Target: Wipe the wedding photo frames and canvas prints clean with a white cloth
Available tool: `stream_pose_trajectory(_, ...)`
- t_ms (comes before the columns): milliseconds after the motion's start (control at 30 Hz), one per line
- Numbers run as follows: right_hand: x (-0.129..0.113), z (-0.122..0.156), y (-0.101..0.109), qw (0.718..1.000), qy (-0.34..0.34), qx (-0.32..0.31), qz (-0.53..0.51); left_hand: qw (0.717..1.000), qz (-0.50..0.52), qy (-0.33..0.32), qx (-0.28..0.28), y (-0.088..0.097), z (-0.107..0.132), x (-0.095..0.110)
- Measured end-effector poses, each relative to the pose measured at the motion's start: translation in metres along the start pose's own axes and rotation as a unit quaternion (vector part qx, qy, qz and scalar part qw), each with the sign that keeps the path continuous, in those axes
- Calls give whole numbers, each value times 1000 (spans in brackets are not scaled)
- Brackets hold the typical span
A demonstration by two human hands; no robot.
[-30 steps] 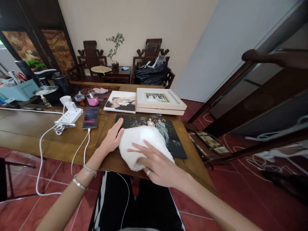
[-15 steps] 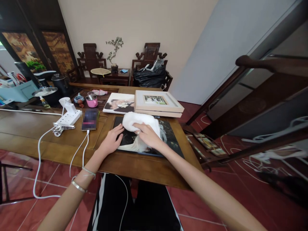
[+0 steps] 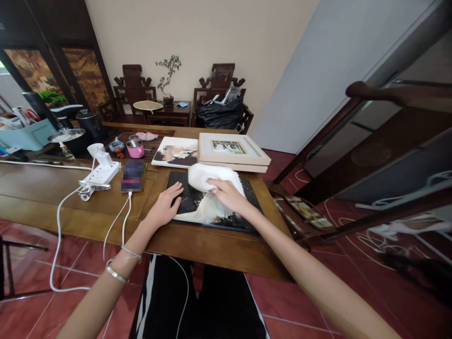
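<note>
A dark photo panel (image 3: 183,200) with a pale, gown-like shape in its picture lies flat near the table's front edge. On its left edge rests my left hand (image 3: 166,203), fingers spread and holding nothing. My right hand (image 3: 228,195) grips a fluffy white cloth (image 3: 205,176) pressed on the panel's upper middle; the cloth hides part of the picture. Just behind the panel, a pale-framed picture (image 3: 229,147) lies on another frame. To its left is a white photo board (image 3: 173,160).
Left of the panel are a phone (image 3: 133,176) on a charging cable, a white power strip (image 3: 104,174) and a pink cup (image 3: 135,149). Farther left stands a light-blue bin (image 3: 33,134). A wooden chair (image 3: 388,94) stands at the right. Cables hang over the front edge.
My right hand has slid the white cloth a little to the right across the panel. My left hand stays at the panel's left edge.
</note>
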State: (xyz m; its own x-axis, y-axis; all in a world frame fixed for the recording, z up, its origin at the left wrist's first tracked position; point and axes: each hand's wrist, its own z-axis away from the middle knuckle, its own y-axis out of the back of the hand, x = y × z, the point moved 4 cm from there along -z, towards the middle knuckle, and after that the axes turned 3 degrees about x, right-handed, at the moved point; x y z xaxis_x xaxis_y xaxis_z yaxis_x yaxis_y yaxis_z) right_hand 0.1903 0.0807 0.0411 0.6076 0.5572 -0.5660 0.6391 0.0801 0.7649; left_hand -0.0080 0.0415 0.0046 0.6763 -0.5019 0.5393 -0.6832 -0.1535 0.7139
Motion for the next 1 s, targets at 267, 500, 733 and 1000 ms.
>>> stream_pose_trajectory(267,38,67,35,995,-65,50,51,1000,-12,-2,0,0,0,-1)
stream_pose_trajectory(500,-37,149,20,993,85,-68,39,1000,-17,-4,-3,2,0,2)
stream_pose_trajectory(733,16,122,34,999,5,-22,40,1000,-14,-4,1,2,0,1)
stream_pose_trajectory(1000,74,38,46,997,-49,41,30,1000,-6,0,4,3,1,-2)
